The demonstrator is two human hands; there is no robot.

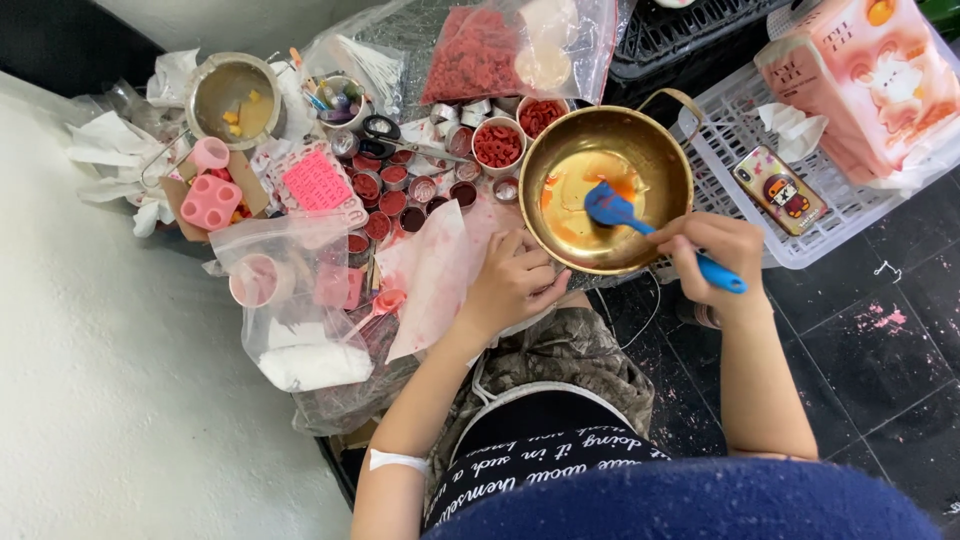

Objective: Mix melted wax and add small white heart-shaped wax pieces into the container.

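Observation:
A shiny gold metal bowl [640, 140] with orange and yellow residue inside sits in front of me. My left hand [512, 282] grips its near left rim and steadies it. My right hand [712, 250] holds the handle of a blue spatula [618, 212], whose blade rests on the bowl's inner bottom. Both forearms reach forward from my lap.
Left of the bowl lie several small round tins with red filling [392, 200], a cup of red pieces [497, 145], pink moulds [211, 202], plastic bags and tissues. A white basket [840, 210] on the right holds a phone [779, 189] and a tissue pack [870, 80]. Dark tiled floor lies below.

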